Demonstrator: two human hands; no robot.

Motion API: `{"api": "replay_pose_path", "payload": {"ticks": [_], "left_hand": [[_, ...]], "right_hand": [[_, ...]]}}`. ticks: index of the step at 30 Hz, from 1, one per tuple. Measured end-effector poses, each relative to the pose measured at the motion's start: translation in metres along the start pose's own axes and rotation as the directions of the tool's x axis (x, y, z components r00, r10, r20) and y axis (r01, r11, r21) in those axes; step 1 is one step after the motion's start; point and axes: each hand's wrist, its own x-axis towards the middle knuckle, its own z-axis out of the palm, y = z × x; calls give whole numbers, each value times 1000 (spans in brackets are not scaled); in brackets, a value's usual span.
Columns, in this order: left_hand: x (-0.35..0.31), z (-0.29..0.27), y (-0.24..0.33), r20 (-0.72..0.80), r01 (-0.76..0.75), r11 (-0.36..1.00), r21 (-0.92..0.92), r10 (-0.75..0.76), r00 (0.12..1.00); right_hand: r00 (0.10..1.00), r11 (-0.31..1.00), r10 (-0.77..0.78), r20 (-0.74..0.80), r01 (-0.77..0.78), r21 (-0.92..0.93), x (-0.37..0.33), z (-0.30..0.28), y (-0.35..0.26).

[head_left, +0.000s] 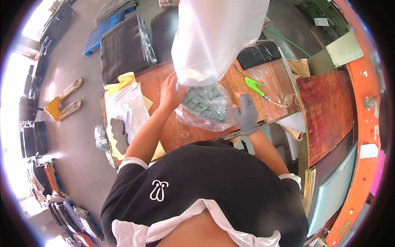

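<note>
A clear plastic bag (224, 123) lies on the wooden table (164, 133) with several grey-green moulded pieces (207, 103) inside. Over its far side rises a large whitish translucent plastic bag (214, 37), its lower end just above the pieces. My bare left hand (170, 94) is at the left edge of the whitish bag, fingers stretched out. On the right, my right hand (247, 114) wears a grey glove that leaves fingertips bare. It is beside the clear bag, thumb and fingers apart. Where its fingers meet the plastic is hard to see.
A green air blow gun (254, 86) with a hose lies right of the bags, near a black folded sheet (259, 55). Papers (127, 105) and a dark grey cut-out piece (119, 136) are at left. Beyond stand black stacks (125, 47) and a yellow pallet jack (53, 108).
</note>
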Motion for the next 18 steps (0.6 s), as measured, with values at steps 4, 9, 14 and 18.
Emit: {"api": "replay_pose_path", "payload": {"ticks": [4, 9, 14, 18], "left_hand": [[27, 6, -19, 25, 265, 938, -223, -266, 964], [29, -13, -43, -294, 253, 855, -453, -411, 863], [41, -73, -53, -325, 497, 711, -497, -684, 653], [29, -40, -36, -441, 81, 996, -30, -86, 894]], "right_hand": [[920, 920, -393, -7, 393, -7, 25, 16, -63], [875, 864, -481, 54, 483, -143, 32, 44, -60], [856, 834, -512, 64, 514, -199, 25, 53, -46], [857, 837, -514, 46, 512, -194, 28, 53, -51]]}}
